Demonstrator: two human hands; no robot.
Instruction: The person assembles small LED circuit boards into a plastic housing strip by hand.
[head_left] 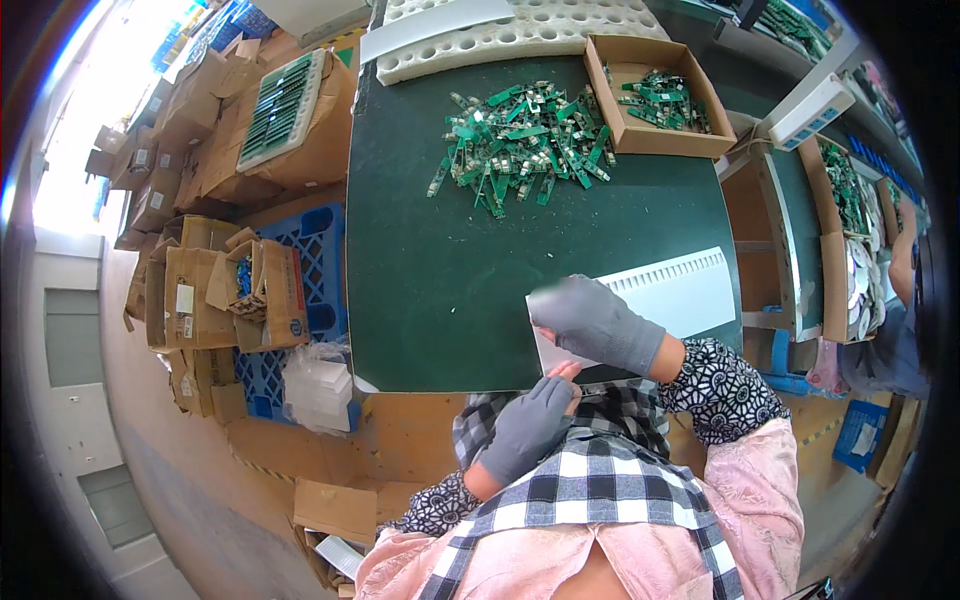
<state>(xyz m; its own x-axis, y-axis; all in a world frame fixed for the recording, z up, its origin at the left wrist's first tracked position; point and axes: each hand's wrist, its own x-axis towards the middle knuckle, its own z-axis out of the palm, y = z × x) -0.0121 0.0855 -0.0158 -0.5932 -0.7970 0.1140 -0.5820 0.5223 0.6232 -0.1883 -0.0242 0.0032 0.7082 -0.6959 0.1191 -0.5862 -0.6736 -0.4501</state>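
A white strip panel with a row of slots along its far edge [690, 295] lies at the near right of the green table. Over its left end is my right hand [605, 325], in a grey glove with bare fingertips; the fingers are curled in, and what they hold is hidden. My left hand [530, 430], gloved the same way, is just off the table's near edge, beside the panel's near left corner. Its bare fingertips are pressed together, and anything between them is too small to make out. Farther back lies a loose heap of small green circuit boards [525, 140].
A shallow cardboard box [720, 145] with more boards stands at the far right, beside a white foam tray with round holes [540, 45]. Left of the table are cartons [200, 295] and a blue pallet [325, 235]. Another person's arm [903, 255] shows at far right.
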